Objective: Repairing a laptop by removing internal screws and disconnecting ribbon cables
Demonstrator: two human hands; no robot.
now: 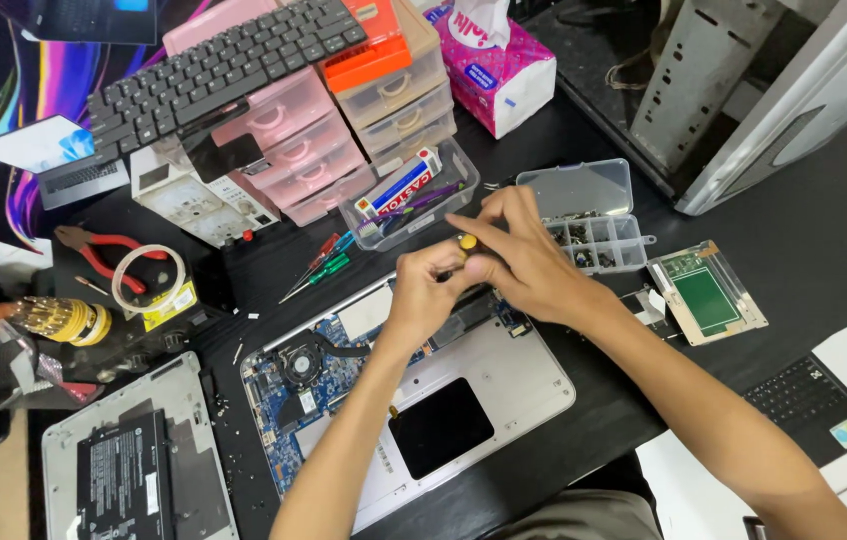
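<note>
Yellow-capped screwdriver [466, 243] sits between both hands, directly over the far edge of the opened laptop chassis [504, 385]. Only the yellow cap and a bit of dark handle show; the shaft and tip are hidden behind the fingers, so the long axis looks roughly upright, tip down toward the board, but I can't confirm the tilt.

Left hand [424, 290] comes from the near side, fingers curled around the lower handle, closed on it. Right hand [519, 260] comes in from the right and lies over the top, thumb and forefinger pinching just by the cap. Right hand is the nearer one to the cap end; left is nearer the tip end and the board.

Under the hands: blue motherboard [289, 395] with its round fan [301, 365] to the left, black touchpad cutout [441, 427] toward the person.

Just beyond the hands: clear compartment box of screws [599, 240], lid open. To its left, a clear tray [414, 190] with tools. Green-faced panel module [706, 293] lies to the right, apart. Red-handled pliers [94, 250] and a tape roll [149, 280] are well off to the left.
</note>
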